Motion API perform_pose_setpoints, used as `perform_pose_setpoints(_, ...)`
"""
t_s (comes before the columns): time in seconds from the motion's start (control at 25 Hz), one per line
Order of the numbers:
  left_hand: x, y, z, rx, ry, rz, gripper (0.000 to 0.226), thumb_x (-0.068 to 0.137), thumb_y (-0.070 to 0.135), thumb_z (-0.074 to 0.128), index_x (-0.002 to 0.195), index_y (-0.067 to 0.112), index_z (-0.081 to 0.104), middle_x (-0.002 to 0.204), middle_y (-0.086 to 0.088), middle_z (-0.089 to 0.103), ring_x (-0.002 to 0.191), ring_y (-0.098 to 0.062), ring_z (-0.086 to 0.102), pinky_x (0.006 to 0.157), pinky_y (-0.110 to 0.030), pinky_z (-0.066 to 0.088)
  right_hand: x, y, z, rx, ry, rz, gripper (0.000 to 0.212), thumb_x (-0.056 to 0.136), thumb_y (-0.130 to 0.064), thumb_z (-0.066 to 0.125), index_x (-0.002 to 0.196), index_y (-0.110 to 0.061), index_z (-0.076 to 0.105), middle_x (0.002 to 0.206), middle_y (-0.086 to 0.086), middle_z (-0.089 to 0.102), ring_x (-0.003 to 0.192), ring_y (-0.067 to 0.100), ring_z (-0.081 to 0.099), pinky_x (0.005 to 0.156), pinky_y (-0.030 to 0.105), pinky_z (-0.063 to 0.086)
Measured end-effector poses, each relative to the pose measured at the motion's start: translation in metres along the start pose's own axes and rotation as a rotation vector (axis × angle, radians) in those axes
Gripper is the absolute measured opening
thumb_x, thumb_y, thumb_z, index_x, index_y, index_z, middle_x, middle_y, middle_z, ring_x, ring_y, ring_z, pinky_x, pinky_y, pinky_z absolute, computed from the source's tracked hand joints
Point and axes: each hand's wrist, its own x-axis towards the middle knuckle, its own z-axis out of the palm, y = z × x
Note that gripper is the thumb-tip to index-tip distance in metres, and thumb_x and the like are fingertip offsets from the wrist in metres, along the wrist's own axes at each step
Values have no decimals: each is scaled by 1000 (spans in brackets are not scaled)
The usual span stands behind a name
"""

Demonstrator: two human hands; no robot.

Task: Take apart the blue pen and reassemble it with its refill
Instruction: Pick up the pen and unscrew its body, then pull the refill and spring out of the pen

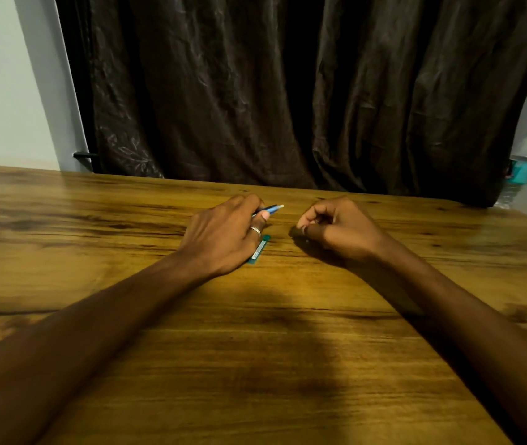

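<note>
Between our hands, the slim blue plastic pen part (270, 209) is sticking out of our left hand (223, 236), pinched in its fingers. Our right hand (336, 229) is curling closed; contents unclear. Teal flat piece (259, 250) is lying beside our left hand.

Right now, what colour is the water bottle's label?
Teal, on the water bottle; head view shows it.

No text can be read anywhere. The teal pen barrel (259, 250) lying on the table just beside the left hand (223, 234), at its thumb side, carries a pale strip of print, but it is too small and blurred to make out. The water bottle (524, 165), far beyond the right hand (336, 229), has a teal label whose lettering is likewise illegible.
</note>
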Motion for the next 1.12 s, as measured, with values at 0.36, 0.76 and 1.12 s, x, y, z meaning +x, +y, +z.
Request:
perform_pose_setpoints(0.36, 1, 3, -2, 12, 3, 10, 26, 105, 46, 38, 118, 30, 54, 109, 5, 67, 79, -7, 52, 52, -23, 30, 2, 1, 0, -269, -86, -56, 15, 76, -10, 74, 84, -22, 76, 64, -7, 74, 53, 4, 66, 46, 21, 49)
perform_pose_setpoints(0.76, 5, -3, -19, -528, -68, -123, 18, 100, 42, 55, 111, 35, 69, 94, 18, 67, 84, -3, 62, 70, -35, 53, 8, -6, -12, 99, 65, 19, 10, 90, -13, 69, 87, -18, 76, 67, -6, 72, 59, 2, 62, 50, 17, 46)
perform_pose_setpoints(1.12, 4, 0, -19, -543, -124, -72, 19, 100, 36, 58, 110, 29, 72, 101, 14, 67, 85, -4, 60, 66, -32, 46, 6, -14, -8, 197, -2, -152, 9, 88, -13, 73, 95, -12, 79, 66, -5, 69, 63, 5, 57, 51, 17, 39)
